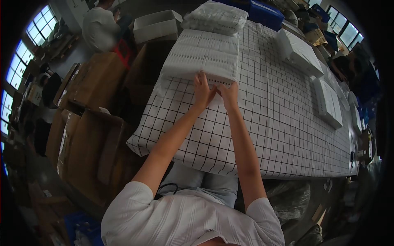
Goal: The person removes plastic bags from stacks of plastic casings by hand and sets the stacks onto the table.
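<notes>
Rows of white packs in clear plastic (201, 55) lie on the checked tablecloth (266, 123), with another wrapped white bundle (215, 17) behind them. At the near edge of the packs are both hands, close together. My left hand (203, 91) has its fingers bent against the plastic edge, one or two pointing up. My right hand (228, 92) is just to its right, fingers curled toward the same edge, thumb near the left one. Whatever lies between the fingertips is too small to make out.
Brown cartons (94, 82) and an open carton (106, 151) stand left of the table. An open white box (157, 25) is at the back left. White packages (299, 53) lie along the right side. A person (99, 26) is at the back left, another at the far right.
</notes>
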